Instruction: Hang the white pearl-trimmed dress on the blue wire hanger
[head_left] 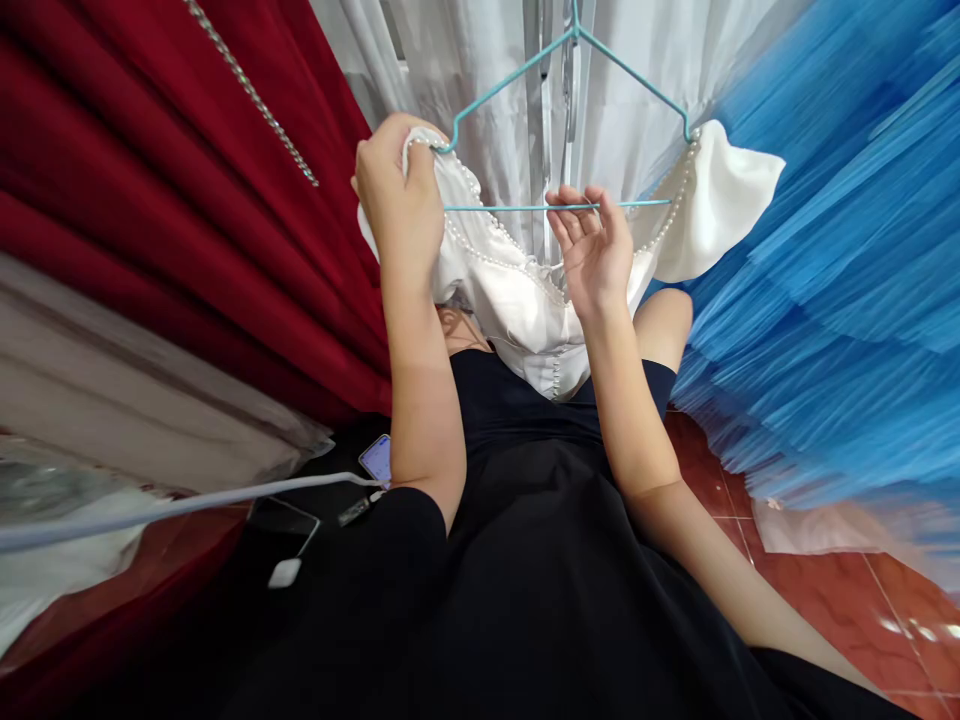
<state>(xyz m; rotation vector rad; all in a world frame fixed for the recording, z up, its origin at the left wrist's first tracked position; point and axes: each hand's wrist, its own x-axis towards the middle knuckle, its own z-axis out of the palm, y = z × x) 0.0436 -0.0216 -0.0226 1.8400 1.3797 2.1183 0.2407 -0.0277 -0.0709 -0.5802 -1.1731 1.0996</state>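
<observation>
A white dress (517, 310) with pearl-beaded trim and a row of small buttons hangs across my lap from a thin turquoise wire hanger (576, 32). My left hand (401, 185) is closed on the dress's left shoulder, right at that end of the hanger. Near the middle, the fingers of my right hand (598, 250) curl around the hanger's lower bar, palm turned up. On the right, the other white sleeve (724, 195) droops off the hanger's end. Much of the dress's lower part is out of sight.
Red fabric (210, 200) hangs close on the left, with pale cloth below it. Blue tulle (847, 270) fills the right side. White garments (480, 70) hang ahead. A white cable (187, 508) and a lit phone (376, 458) are by my left arm.
</observation>
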